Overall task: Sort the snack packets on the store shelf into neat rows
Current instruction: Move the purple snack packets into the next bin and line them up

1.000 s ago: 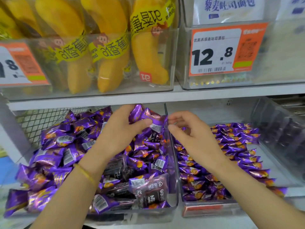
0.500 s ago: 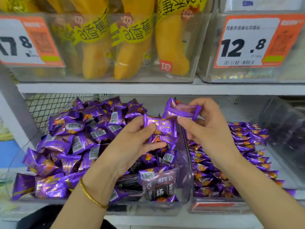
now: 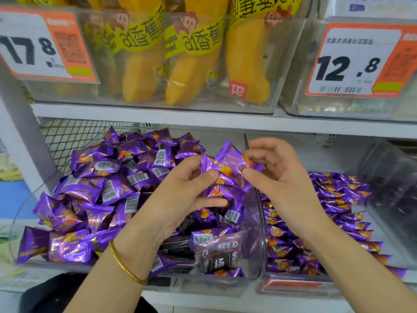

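Above the bin wall (image 3: 259,224), left hand (image 3: 180,195) and right hand (image 3: 278,177) pinch one packet (image 3: 228,164). A heap (image 3: 101,188) crowds left, rows (image 3: 338,211) right.

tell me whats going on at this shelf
A person is sorting snacks at a store shelf. The left hand grips a small bunch of purple foil snack packets, and the right hand pinches the end of the top one, above the wall between two clear plastic bins. The left bin holds a jumbled heap of the same packets plus a few dark ones. In the right bin they lie in neat rows.
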`<control>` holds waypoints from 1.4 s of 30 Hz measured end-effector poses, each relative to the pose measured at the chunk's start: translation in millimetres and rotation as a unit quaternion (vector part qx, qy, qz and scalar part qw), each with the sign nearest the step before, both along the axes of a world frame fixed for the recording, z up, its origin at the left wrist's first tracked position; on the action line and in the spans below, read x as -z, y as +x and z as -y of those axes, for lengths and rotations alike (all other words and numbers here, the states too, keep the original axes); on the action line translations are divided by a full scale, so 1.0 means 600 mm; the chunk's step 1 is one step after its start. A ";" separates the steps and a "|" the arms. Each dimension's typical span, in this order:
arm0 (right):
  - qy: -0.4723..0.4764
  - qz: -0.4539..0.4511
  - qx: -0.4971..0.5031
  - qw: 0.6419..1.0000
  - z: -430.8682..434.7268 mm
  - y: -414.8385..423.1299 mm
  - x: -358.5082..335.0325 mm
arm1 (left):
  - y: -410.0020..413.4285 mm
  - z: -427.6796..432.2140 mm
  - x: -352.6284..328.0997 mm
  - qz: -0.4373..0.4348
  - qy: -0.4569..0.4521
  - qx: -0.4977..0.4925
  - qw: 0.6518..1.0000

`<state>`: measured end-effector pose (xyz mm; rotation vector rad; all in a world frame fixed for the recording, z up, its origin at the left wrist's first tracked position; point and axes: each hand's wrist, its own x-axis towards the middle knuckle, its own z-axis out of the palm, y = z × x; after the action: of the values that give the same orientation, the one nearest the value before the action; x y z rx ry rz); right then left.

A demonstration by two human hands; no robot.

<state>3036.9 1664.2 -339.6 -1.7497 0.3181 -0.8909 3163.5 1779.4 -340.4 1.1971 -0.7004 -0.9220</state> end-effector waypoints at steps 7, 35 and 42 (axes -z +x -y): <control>-0.010 -0.063 -0.024 0.998 0.001 -0.006 -0.006 | -0.003 -0.003 -0.006 0.017 -0.011 0.002 1.000; 0.012 -0.141 -0.046 0.989 0.009 -0.025 -0.023 | -0.027 0.007 -0.004 0.136 -0.031 -0.053 0.989; 0.016 -0.190 -0.162 0.968 0.034 -0.075 -0.067 | -0.063 0.020 -0.023 0.178 -0.092 -0.012 0.980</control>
<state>2991.8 1643.6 -299.3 -1.8703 0.2808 -0.3119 3126.0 1767.5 -326.3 1.2129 -1.0335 -0.6113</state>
